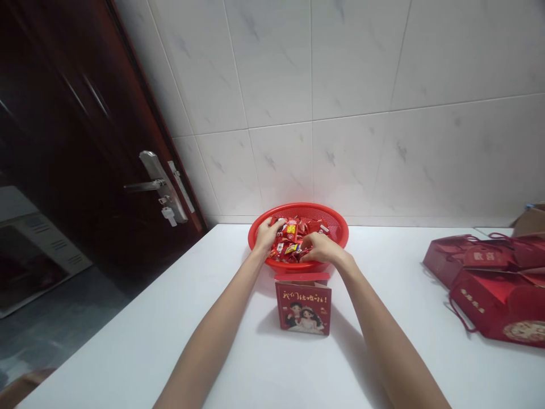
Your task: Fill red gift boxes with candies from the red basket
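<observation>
A red plastic basket (340, 227) with mesh sides holds a heap of red-wrapped candies (291, 229). At its left side, my left hand (264, 235) reaches over the rim, thumb and fingers closed on a wrapped candy at the top of the heap. From the right, my right hand (319, 247) dips in with curled fingers among the candies; its fingertips are partly hidden, so what they pinch is unclear. Between my forearms, just in front of the basket, stands a dark red gift box (304, 309) with a printed bridal couple and its top flap up.
Several red gift boxes with cord handles (494, 301) sit on the white table (170, 346) at the right. A cardboard box (530, 221) is partly visible behind them. The tiled wall (353, 165) borders the back edge. A dark door (85, 113) stands at the left.
</observation>
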{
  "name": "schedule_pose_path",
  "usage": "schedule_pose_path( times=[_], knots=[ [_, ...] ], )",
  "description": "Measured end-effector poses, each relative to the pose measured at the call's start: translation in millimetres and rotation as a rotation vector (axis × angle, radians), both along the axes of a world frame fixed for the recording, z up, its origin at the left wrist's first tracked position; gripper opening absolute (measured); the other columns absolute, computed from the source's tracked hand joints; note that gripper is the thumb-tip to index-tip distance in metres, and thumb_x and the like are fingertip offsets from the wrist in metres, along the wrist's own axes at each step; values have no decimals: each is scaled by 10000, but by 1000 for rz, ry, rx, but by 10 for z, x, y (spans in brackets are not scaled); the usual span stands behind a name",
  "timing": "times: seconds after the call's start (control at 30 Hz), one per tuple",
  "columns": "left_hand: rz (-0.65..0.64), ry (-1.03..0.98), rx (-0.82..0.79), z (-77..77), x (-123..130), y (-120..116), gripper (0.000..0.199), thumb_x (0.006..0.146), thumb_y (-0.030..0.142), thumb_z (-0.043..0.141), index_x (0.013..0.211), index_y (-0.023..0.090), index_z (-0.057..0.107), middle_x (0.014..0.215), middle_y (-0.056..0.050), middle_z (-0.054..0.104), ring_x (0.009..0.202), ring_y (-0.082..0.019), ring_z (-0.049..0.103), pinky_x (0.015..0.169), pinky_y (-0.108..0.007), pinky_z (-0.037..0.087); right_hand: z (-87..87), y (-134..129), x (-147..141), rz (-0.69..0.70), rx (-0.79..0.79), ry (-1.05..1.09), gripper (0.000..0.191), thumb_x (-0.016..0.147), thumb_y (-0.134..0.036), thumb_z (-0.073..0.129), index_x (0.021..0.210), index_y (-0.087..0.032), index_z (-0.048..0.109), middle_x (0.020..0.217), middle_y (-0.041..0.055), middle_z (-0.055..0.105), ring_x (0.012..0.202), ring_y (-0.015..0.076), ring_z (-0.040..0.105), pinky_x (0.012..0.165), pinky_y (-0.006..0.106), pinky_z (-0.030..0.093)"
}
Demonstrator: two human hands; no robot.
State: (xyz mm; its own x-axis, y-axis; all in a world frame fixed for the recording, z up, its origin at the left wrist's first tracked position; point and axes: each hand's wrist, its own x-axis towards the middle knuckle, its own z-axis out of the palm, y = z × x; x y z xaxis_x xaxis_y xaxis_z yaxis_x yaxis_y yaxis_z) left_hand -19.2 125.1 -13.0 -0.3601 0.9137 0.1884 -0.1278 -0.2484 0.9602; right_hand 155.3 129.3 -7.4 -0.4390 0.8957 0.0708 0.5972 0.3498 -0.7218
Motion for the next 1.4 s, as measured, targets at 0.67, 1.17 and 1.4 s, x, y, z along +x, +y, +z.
schedule_pose_path(
  times=[0.67,1.17,1.4],
  knots=[
    [65,-51,51,21,13,58,301,547,380,805,684,184,622,669,22,659,653,-133,592,625,-226,459,-5,228,244,-56,-121,519,181,698,-336,743,655,-186,652,579,1,621,552,148,580,476,236,456],
    [-72,21,-55,66,39,18,248,555,340,811,639,186,635,630,21,622,602,-134,564,585,-250,442,-24,271,250,-177,-178,921,292,498,-171,658,789,-185,633,750,3,715,711,192,666,638,288,537],
    [-43,14,-65,32,15,55,187,586,317,774,626,196,637,632,26,624,629,-141,571,593,-246,431,-36,257,249,-134,-177,911,366,469,-222,764,818,-181,662,818,29,739,789,221,693,722,338,560]
  ],
)
